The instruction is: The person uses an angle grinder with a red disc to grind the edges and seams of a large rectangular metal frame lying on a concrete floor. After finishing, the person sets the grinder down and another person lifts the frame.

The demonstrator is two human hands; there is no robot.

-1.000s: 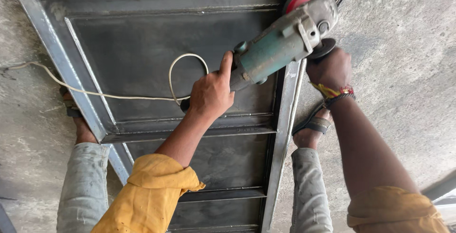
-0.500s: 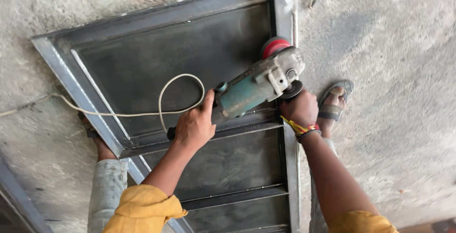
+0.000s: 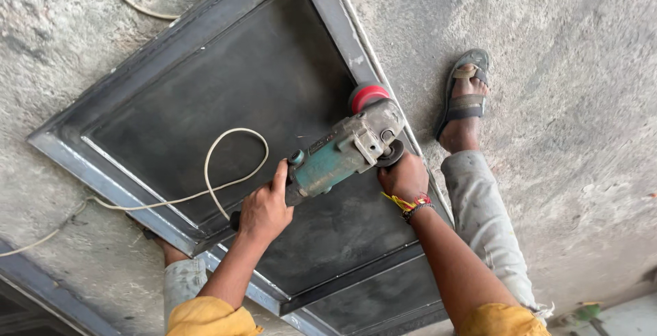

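You hold a green grinder [image 3: 342,158] with both hands, low over the right edge of a grey metal panel [image 3: 226,103].

Your left hand [image 3: 265,209] wraps its back end at 7 o'clock. Your right hand [image 3: 405,177] grips by the head at 4 o'clock, near the red disc [image 3: 368,96]. It looks heavy, hard and jumpy, so squeeze the body, never the disc. The white cord [image 3: 226,172] curls on the panel.

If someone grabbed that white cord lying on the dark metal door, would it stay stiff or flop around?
Probably floppy: the white cord lies in a loose loop on the metal door panel, so it bends easily. It likely feels light, being thin beside the angle grinder. Pulling it might tug the grinder, since it appears to run toward the tool's rear near the left hand.
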